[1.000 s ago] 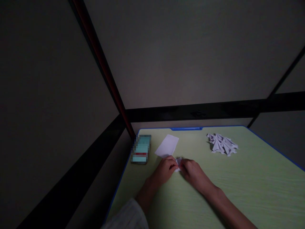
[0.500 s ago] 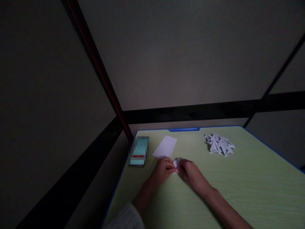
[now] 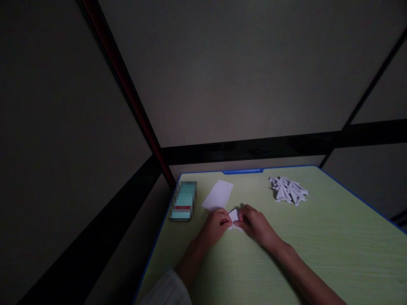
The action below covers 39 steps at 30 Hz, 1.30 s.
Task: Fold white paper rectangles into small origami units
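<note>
A small piece of white paper lies on the green table, pinched between both of my hands. My left hand holds its left side with fingers curled. My right hand holds its right side, fingers closed over the edge. Most of the paper is hidden under my fingers. A flat white sheet lies just beyond my left hand.
A pile of folded white paper shapes sits at the far right of the table. A teal phone-sized object lies at the far left corner. The table has a blue rim and stands against dim walls.
My hands and the small paper stay together on the table; the fingers have shifted slightly on the paper. The view has drifted a little, nothing else has moved.
</note>
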### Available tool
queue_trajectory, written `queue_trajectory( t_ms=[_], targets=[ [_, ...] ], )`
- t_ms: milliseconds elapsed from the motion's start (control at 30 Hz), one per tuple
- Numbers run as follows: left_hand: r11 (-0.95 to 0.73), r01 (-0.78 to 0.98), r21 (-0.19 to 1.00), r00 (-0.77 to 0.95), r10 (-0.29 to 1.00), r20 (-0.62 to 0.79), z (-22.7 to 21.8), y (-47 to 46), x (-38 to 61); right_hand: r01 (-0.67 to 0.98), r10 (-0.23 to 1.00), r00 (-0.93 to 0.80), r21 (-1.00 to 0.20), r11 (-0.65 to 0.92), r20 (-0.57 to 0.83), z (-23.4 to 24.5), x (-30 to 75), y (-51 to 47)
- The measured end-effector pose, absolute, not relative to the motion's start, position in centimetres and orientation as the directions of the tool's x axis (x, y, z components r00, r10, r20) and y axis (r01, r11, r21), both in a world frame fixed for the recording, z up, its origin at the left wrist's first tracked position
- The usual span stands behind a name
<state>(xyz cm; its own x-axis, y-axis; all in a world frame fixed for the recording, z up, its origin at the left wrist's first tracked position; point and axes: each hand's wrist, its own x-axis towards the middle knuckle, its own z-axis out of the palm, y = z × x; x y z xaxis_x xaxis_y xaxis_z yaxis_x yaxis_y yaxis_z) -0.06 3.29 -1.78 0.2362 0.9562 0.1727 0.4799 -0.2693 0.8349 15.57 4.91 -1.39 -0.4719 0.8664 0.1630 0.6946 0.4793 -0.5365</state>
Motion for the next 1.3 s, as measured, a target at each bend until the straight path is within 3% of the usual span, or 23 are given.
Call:
queue_trajectory(
  t_ms=[167,300,433,600,733,833,1300],
  targets=[
    [-0.269,0.476,0.837,0.241,0.955,0.170,-1.8,3.3,-0.1,0.597,0.852,-0.504,-0.656,0.463,0.143,-2.5,16.1,5.8],
    [-0.282,0.490,0.825,0.243,0.953,0.181,-1.9,3.2,0.0,0.601,0.864,-0.480,-0.659,0.452,0.154,-3.0,16.1,5.9],
    [-0.405,0.537,0.740,0.327,0.909,0.259,-2.1,2.8,0.0,0.572,0.854,-0.482,-0.668,0.476,0.195,-2.3,16.1,5.5],
    [-0.503,0.721,0.476,0.425,0.865,0.269,-1.7,1.8,0.6,0.478,0.821,-0.549,-0.745,0.465,0.160,-1.2,16.5,5.6],
    [-0.553,0.830,0.071,0.528,0.821,0.216,-1.6,0.1,1.6,0.483,0.829,-0.539,-0.749,0.453,0.153,-1.4,16.5,5.9],
    [-0.548,0.835,-0.039,0.545,0.817,0.187,-1.7,-0.9,2.0,0.483,0.834,-0.530,-0.752,0.449,0.158,-1.6,16.4,5.9],
    [-0.603,0.733,0.315,0.570,0.797,0.200,-0.9,0.3,-0.3,0.520,0.802,-0.580,-0.694,0.498,0.141,-0.2,17.7,5.3]
  ],
)
